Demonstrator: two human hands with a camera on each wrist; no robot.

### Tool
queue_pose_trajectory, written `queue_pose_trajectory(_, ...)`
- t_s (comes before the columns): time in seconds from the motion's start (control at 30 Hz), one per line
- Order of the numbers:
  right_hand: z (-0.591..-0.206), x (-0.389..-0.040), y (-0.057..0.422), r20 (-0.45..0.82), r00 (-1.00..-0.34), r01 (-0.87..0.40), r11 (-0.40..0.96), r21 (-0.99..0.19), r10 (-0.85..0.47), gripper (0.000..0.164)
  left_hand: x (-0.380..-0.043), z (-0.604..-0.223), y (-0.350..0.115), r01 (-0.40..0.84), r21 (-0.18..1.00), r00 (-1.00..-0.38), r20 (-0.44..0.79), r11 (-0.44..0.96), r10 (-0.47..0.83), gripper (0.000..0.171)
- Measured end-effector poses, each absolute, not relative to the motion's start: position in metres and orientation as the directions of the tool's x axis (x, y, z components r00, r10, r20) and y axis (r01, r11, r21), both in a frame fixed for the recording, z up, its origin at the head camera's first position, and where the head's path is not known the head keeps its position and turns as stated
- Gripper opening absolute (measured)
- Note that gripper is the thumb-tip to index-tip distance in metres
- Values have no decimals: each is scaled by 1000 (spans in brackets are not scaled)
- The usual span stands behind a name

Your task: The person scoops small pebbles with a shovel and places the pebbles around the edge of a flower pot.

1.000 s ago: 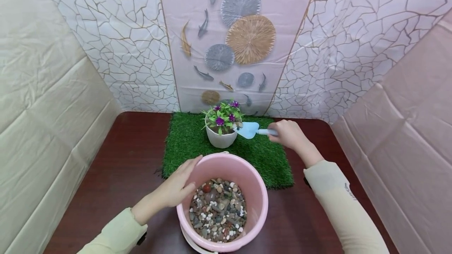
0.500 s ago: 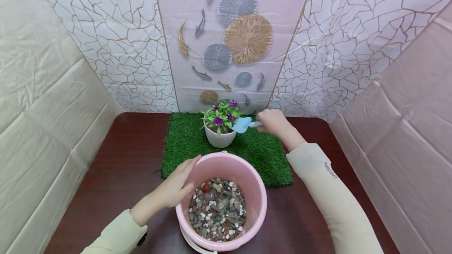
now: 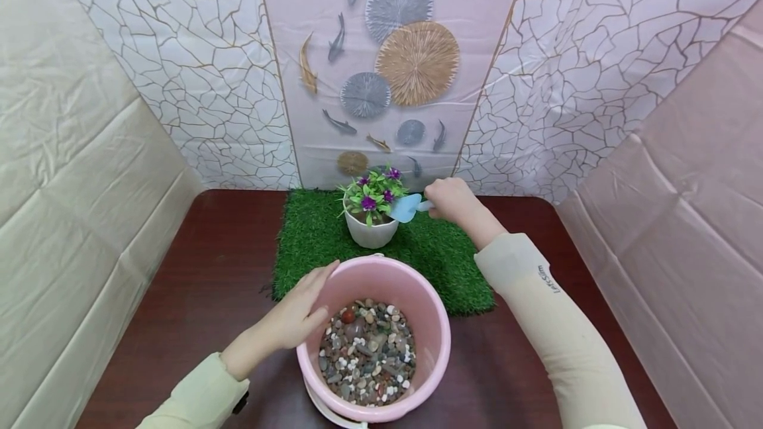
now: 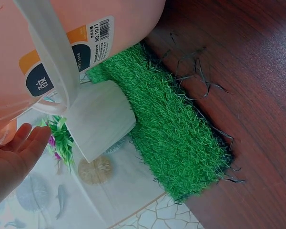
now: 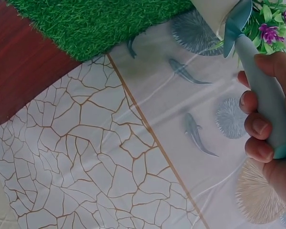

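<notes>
My right hand (image 3: 454,202) grips the handle of a small light-blue trowel (image 3: 405,208), its fingers curled round it in the right wrist view (image 5: 269,105). The trowel's blade tilts at the right rim of a white flowerpot (image 3: 372,236), its tip hidden among the leaves. Green leaves and purple flowers (image 3: 368,204) fill the pot. With fingers extended, my left hand (image 3: 298,313) rests on the left rim of a pink bucket (image 3: 438,323). Mixed pebbles (image 3: 366,353) cover the bucket's bottom.
The pot stands on a green artificial grass mat (image 3: 459,283) at the back of a dark reddish wooden table (image 3: 179,296). Patterned cloth (image 3: 232,85) hangs behind, and beige cloth walls (image 3: 71,171) flank both sides. The bucket's white handle (image 4: 52,52) hangs down its side.
My right hand has moved left and slightly up, tipping the trowel at the pot. Stones visible at the blade's tip one second ago no longer show there. My left hand has stayed put.
</notes>
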State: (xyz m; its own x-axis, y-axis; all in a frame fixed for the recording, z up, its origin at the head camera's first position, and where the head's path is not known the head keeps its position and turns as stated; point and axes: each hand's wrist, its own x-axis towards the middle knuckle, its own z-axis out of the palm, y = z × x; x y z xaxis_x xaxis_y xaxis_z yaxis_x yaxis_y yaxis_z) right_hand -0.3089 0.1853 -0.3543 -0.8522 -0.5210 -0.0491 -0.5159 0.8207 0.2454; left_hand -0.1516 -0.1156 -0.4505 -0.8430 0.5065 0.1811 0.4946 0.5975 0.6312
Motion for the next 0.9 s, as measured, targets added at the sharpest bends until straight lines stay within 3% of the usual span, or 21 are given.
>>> queue_pose_trajectory(0.37,-353,-308,191,-60,-858,-509,829,230,-510,17,-152,-450,-116,497,634,-840,178,593,513,70)
queue_pose_trajectory(0.9,-352,-284,218,47,-845,-521,840,151,-533,21,-154,-453,-117,518,621,-830,200,588,520,71)
